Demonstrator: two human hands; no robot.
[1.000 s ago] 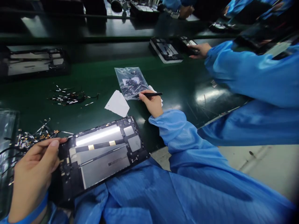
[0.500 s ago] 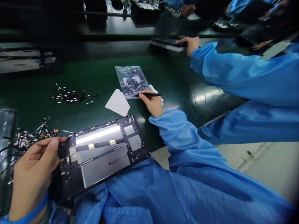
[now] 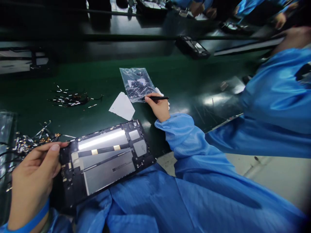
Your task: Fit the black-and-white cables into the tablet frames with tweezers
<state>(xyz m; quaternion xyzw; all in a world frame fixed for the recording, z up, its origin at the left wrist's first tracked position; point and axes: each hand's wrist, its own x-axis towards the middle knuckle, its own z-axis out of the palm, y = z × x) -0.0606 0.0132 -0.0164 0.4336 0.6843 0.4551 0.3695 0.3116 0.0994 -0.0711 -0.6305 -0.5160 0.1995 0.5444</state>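
My left hand (image 3: 36, 178) pinches the left edge of an opened tablet (image 3: 109, 161), tilted above my lap with its silver battery and black inner parts showing. My right hand (image 3: 159, 107) is closed on a thin black tool (image 3: 159, 98). The tool's left end is by the lower edge of a clear plastic bag (image 3: 137, 84) of small dark parts. White paper (image 3: 122, 106) lies to the left of the bag, and another white piece is partly hidden behind my right hand.
Small cables (image 3: 73, 98) lie at the left, with a denser pile of cables (image 3: 36, 140) beside my left hand. Another opened tablet (image 3: 19, 61) is at the far left, a dark device (image 3: 193, 47) at the back. A person's blue sleeve (image 3: 282, 87) reaches in at the right.
The neighbouring person's arm has drawn back to the right, away from the device at the back, which now sits farther right and turned. My hands have barely moved.
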